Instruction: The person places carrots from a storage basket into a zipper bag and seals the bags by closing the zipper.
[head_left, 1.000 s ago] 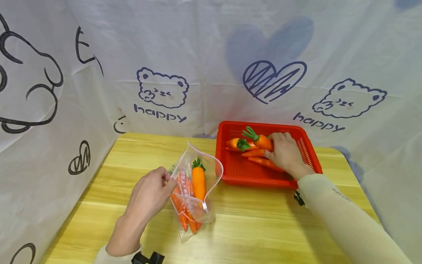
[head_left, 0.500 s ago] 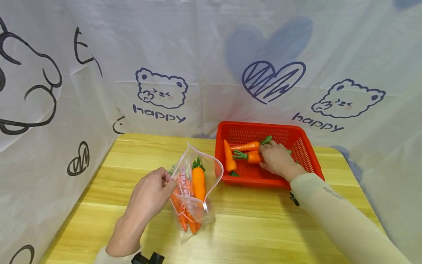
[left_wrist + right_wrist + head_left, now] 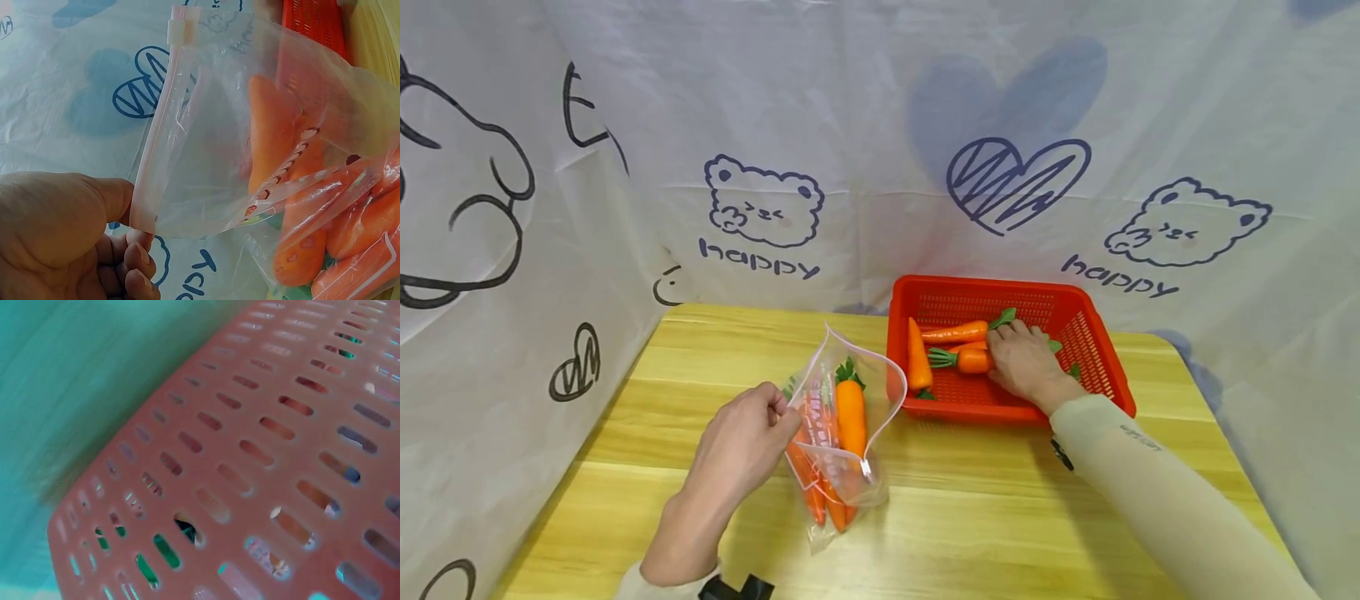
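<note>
My left hand point(image 3: 741, 437) pinches the zip edge of a clear zip bag point(image 3: 874, 493) between thumb and fingers; the left wrist view shows this grip on the bag's rim point(image 3: 147, 181) closely. The bag's mouth gapes, and several orange carrots point(image 3: 852, 417) with green tops lie inside. My right hand point(image 3: 1024, 360) reaches into a red slotted basket point(image 3: 970, 410), fingers curled down over a carrot point(image 3: 974, 360) whose green stems stick out leftward. Its fingertips are hidden. Beside it lie an upright-pointing carrot point(image 3: 918, 358) and a carrot point(image 3: 957, 333) along the back.
More green leaves point(image 3: 1075, 372) show in the basket right of the hand. In the right wrist view the basket's slotted wall point(image 3: 219, 469) fills most of the picture. A wooden table point(image 3: 985, 517) bears everything, with a printed white cloth point(image 3: 880, 233) behind.
Within the basket my right hand has moved slightly left and toward me, with the stemmed carrot shifting along. Other carrots there have been rearranged. The left hand and bag stay put.
</note>
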Action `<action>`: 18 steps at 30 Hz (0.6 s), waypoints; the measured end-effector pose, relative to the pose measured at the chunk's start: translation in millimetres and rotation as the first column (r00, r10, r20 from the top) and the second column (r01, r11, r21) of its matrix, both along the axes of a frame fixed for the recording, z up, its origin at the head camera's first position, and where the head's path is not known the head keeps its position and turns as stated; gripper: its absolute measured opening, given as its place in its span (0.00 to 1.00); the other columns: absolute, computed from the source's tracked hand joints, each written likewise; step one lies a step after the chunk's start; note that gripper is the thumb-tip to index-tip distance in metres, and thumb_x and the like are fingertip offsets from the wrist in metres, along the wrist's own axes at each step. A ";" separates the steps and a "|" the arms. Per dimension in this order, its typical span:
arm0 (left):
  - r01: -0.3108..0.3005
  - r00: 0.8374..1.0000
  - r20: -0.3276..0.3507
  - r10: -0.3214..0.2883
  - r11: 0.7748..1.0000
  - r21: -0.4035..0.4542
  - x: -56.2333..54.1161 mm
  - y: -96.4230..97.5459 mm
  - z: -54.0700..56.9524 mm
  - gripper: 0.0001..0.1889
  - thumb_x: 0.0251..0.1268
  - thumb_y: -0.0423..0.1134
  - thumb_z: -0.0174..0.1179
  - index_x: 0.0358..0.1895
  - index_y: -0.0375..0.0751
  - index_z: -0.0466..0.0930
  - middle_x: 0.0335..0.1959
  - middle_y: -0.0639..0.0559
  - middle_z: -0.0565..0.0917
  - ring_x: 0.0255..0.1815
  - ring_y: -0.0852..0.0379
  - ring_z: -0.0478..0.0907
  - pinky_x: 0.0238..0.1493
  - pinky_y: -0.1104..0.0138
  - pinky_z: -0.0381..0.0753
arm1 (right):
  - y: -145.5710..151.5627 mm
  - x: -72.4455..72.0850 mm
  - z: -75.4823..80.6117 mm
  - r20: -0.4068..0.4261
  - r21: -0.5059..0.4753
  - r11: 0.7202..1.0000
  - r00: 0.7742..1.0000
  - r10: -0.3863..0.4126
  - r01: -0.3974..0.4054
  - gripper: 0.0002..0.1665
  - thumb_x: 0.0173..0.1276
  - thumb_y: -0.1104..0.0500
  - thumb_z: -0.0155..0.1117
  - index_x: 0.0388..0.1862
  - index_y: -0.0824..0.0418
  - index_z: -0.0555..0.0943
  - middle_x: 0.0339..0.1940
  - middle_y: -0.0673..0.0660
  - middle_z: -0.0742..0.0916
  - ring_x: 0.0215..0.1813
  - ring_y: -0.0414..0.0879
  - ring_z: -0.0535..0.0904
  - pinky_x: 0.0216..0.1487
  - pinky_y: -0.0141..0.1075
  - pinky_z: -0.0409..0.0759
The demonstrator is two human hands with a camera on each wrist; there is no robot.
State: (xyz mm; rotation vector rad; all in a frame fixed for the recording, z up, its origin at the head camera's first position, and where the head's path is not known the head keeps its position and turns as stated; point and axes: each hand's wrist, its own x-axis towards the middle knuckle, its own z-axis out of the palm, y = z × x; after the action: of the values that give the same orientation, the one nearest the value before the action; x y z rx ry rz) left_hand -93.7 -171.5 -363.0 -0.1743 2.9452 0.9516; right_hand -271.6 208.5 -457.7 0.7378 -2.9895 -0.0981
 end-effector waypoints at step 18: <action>-0.006 1.000 0.010 0.006 1.000 0.003 0.8 -0.2 -0.1 0.07 0.67 0.42 0.54 0.37 0.43 0.79 0.26 0.50 0.75 0.22 0.53 0.70 0.23 0.61 0.66 | -27.7 2.5 -3.0 -0.056 0.087 0.993 0.996 -0.070 0.074 0.08 0.75 0.64 0.59 0.48 0.68 0.77 0.47 0.66 0.87 0.50 0.64 0.80 0.53 0.55 0.78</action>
State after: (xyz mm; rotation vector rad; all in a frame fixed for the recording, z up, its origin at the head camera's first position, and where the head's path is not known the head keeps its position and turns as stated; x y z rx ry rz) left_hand -92.9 -171.7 -363.1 -0.1872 2.9362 0.9526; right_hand -269.0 180.8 -460.7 0.6246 -2.9781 -0.2516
